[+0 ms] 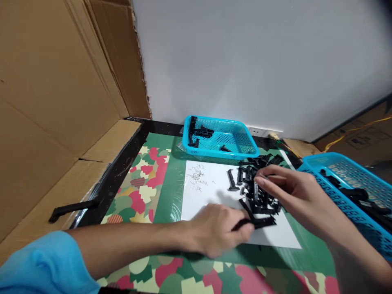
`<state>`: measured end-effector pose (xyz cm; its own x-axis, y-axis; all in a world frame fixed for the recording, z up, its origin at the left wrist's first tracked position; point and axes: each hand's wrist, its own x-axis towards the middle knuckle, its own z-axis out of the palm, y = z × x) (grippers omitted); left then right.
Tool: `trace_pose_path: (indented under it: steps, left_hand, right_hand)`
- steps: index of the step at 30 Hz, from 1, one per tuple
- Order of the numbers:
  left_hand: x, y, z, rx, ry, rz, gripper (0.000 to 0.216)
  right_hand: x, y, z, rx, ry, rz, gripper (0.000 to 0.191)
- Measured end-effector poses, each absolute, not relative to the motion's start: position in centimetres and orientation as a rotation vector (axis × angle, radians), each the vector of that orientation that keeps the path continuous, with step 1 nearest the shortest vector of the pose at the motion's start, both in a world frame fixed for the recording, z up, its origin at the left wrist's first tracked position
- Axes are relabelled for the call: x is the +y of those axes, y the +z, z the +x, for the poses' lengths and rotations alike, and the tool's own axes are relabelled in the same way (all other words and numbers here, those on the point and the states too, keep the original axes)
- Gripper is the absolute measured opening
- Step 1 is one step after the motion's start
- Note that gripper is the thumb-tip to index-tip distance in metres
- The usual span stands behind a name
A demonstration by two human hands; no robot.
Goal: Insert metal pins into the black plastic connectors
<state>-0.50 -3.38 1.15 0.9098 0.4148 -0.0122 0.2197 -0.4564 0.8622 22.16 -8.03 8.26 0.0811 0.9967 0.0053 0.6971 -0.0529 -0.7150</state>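
My left hand (222, 228) is closed round a long, thin black plastic part (265, 222) low over the white sheet (199, 204); its end sticks out to the right past the fingers. Thumb and fingertips of my right hand (289, 188) are pinched together at the pile of black plastic parts (260, 200); what they hold, if anything, I cannot make out. To the left of the pile a single black bracket-shaped part (232, 181) lies apart. Many tiny thin metal pieces, like small springs or wires, form a loose cluster (197, 175) at the sheet's upper left.
A blue basket (220, 154) with a few black parts stands behind the sheet. Another blue basket (324, 177), holding more black parts, is at the right. Cardboard (61, 81) walls the left side, with a black bar (73, 208) lying there. A plug (272, 135) sits at the wall.
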Motion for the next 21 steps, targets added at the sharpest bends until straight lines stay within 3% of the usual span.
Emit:
trace_pose_path:
  steps: [6,11,17,21]
  left_hand:
    - [-3.9,0.7,-0.1,0.287,0.280,2.249,0.040]
    - [-4.2,-0.2,0.0,0.286,0.367,2.245,0.044]
    - [-4.2,-0.2,0.1,0.278,0.334,2.229,0.046]
    - [-4.2,-0.4,0.2,0.257,0.324,2.198,0.049]
  right_hand:
    - [-1.6,9.2,17.7,-2.074,0.760,-1.654,0.032]
    - [3.6,7.0,12.3,-2.374,0.780,-1.432,0.031]
    - [7.6,3.0,8.4,-2.338,0.665,-1.544,0.010]
    - [8.3,1.5,7.5,-2.295,0.673,-1.587,0.009]
